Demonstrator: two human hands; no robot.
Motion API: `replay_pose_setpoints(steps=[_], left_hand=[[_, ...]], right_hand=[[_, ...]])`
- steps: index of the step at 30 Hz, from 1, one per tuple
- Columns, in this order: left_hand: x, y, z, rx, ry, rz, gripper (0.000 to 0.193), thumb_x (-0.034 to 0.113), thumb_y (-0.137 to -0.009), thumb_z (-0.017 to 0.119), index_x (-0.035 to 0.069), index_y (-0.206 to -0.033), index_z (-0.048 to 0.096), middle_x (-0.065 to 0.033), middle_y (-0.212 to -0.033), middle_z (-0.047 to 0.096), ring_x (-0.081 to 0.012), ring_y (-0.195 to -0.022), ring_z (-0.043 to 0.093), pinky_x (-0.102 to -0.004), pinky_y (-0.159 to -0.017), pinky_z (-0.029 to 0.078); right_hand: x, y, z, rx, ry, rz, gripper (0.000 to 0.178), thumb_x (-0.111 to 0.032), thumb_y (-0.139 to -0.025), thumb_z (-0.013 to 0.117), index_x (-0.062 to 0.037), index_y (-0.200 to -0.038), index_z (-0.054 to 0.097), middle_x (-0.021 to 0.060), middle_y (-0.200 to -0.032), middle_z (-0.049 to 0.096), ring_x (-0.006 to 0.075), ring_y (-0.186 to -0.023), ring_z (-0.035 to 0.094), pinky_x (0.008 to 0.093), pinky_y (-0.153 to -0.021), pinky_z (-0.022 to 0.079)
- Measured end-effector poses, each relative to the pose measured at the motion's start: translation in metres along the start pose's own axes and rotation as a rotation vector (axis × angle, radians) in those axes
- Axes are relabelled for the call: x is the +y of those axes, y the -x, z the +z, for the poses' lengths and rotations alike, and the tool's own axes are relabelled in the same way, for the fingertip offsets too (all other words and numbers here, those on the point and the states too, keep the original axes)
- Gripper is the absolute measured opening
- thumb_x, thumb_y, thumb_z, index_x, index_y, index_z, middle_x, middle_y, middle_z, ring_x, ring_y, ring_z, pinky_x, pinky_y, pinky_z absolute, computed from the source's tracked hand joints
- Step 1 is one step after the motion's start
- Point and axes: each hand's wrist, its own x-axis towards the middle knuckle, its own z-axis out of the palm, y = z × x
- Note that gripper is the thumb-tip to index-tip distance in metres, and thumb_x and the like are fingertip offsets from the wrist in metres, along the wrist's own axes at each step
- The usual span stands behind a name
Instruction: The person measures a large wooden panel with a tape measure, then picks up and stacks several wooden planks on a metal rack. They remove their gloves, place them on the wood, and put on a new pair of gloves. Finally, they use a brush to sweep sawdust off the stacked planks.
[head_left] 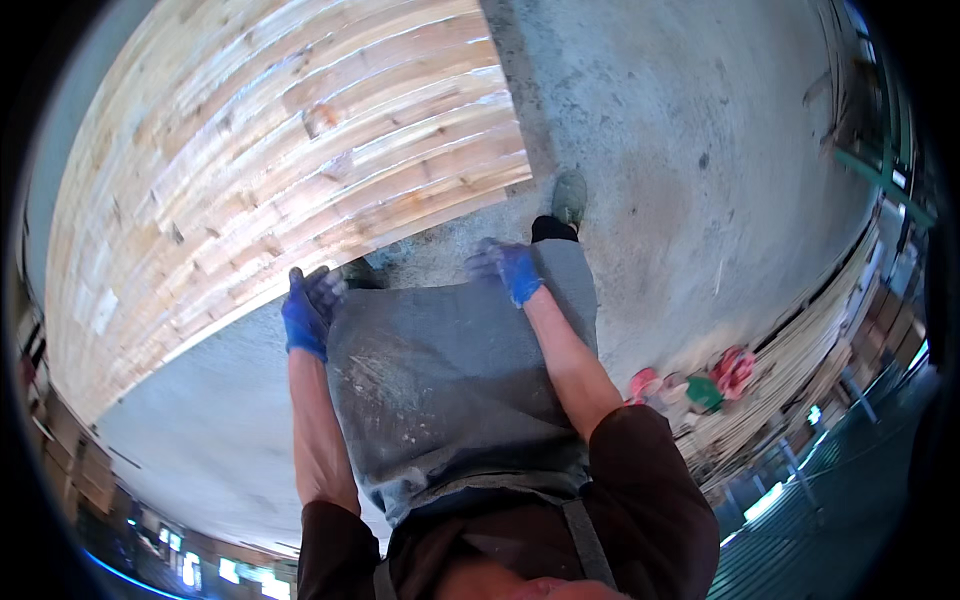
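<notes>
Knotty wood-strip panel [290,140]; blue-gloved left hand [307,312] near its edge, fingers apart; right hand [511,269], blurred fingers also apart; smudged grey apron [440,345]; mottled floor [690,190].

my right hand [507,268] blurs; my apron [450,365] mostly hides my left shoe [361,273]; the top edge crops the boards [300,135].

Wood panel [310,135] looks glossy, cloth apron [450,350] matt.
</notes>
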Motion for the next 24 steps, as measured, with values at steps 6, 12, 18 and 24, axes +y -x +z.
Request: replay_pose_setpoints(steps=[6,12,18,24], left_hand=[[-0.006,0.095,0.029,0.004,-0.741,0.355,0.059,0.058,-0.094,0.052,0.005,-0.076,0.072,-0.0006,-0.047,0.046,-0.0104,-0.038,0.044,-0.0264,-0.038,0.035],[-0.025,0.167,0.096,-0.191,-0.911,0.173,0.049,0.049,-0.099,0.048,0.004,-0.097,0.067,-0.0076,-0.064,0.062,-0.0164,-0.054,0.062,-0.0275,-0.049,0.050],[-0.080,0.164,0.034,-0.116,-1.311,0.417,0.040,0.039,-0.097,0.053,0.002,-0.103,0.068,-0.0173,-0.095,0.069,-0.0283,-0.090,0.067,-0.0397,-0.080,0.052],[-0.119,0.158,0.029,0.226,-1.585,0.650,0.035,0.042,-0.095,0.053,0.011,-0.103,0.067,-0.0178,-0.097,0.070,-0.0392,-0.087,0.066,-0.0478,-0.074,0.052]], right_hand=[[-0.064,0.132,-0.106,0.247,-0.216,-0.247,0.026,-0.025,-0.095,0.057,-0.0055,-0.110,0.065,0.0145,-0.097,0.071,0.0223,-0.075,0.070,0.0315,-0.065,0.055],[-0.069,0.188,-0.205,0.530,-0.425,-0.222,0.026,-0.029,-0.093,0.059,-0.0080,-0.108,0.065,0.0105,-0.090,0.071,0.0175,-0.065,0.066,0.0311,-0.055,0.053],[-0.055,0.026,-0.139,0.246,-0.240,-0.220,0.020,-0.026,-0.090,0.059,-0.0119,-0.101,0.067,0.0076,-0.086,0.071,0.0226,-0.072,0.066,0.0341,-0.058,0.050],[-0.154,-0.073,-0.072,0.232,0.867,-0.495,0.032,-0.027,-0.081,0.064,-0.0014,-0.101,0.063,0.0255,-0.100,0.067,0.0415,-0.091,0.064,0.0448,-0.079,0.050]])
